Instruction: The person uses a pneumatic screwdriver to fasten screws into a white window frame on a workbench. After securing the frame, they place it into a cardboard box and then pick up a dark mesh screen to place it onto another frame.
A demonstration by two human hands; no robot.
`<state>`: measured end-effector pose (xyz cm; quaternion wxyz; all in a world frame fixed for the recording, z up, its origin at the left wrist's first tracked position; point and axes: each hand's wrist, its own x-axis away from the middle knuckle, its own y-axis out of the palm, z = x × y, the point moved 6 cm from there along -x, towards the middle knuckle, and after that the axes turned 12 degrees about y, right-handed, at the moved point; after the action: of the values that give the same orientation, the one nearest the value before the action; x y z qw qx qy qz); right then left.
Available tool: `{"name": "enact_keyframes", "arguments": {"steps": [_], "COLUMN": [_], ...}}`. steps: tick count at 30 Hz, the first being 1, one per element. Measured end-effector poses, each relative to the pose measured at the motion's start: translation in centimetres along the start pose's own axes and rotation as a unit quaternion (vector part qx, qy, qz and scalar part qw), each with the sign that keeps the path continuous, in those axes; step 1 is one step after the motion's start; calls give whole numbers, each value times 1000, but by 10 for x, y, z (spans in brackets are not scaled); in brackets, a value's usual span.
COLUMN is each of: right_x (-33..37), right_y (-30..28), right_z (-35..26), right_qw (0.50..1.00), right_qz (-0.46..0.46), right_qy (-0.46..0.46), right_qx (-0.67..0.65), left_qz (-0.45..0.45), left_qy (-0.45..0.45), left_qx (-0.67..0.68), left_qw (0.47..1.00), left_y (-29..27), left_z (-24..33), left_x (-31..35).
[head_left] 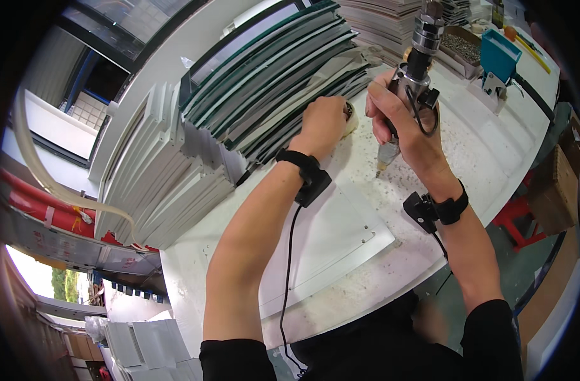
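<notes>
Right hand (409,124) clamped round a silver-and-black cylindrical metal driver tool (414,73), shaft end up, narrow clear-sleeved tip slanting down to the left over the tabletop (452,168); whether tip touches the surface, can't tell. Left hand (325,124) well clear of the tool, fingers curled at a small pale rounded container (351,127) with dark bits at its mouth; fingertips hidden, so can't tell if anything is pinched. Hands near each other, not touching.

Both wrists wear black straps with boxy black modules, left (314,188) and right (420,212), each trailing a thin black cable.

Tabletop white, scattered with dark specks around the tool tip. Flat white rectangular panel (341,247) lies between the forearms, near the front edge. Beyond the left hand, close by: tall stack of flat glass-like sheets with dark green edges (271,73). Left of that, stack of thin white panels (156,174), edges outward.

Far right of tabletop: brown open carton (463,49) full of small pieces, probably metal, too small to tell; teal box-shaped bin (498,54) beside it. Off the table, right: brown cardboard box (557,187), red plastic stool (522,225). Pale flexible hose (36,162) curves down at left.
</notes>
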<state>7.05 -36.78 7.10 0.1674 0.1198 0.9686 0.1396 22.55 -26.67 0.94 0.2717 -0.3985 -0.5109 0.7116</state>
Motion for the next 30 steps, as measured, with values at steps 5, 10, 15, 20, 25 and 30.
{"name": "enact_keyframes", "arguments": {"steps": [5, 10, 15, 20, 25, 30], "right_x": [0, 0, 3, 16, 26, 25], "right_y": [-8, -1, -10, -4, 15, 19], "right_z": [1, 2, -12, -35, -36, -34], "right_qw": [1000, 1000, 999, 987, 990, 988], "right_qz": [9, -5, 21, 2, 3, -10], "right_qy": [7, 13, -20, -93, -95, -103], "right_qx": [-25, 6, -32, -128, -107, -116], "left_qz": [28, 106, 61, 58, 63, 61], "left_qy": [26, -11, -157, -222, -268, -246], "left_qx": [14, 117, 291, 541, 659, 713], "left_qw": [999, 987, 942, 809, 700, 654], "left_y": [-7, -35, -43, -13, 4, 6], "left_z": [7, 1, 12, 21, 25, 34], "left_x": [1, 25, 87, 151, 176, 176]}}
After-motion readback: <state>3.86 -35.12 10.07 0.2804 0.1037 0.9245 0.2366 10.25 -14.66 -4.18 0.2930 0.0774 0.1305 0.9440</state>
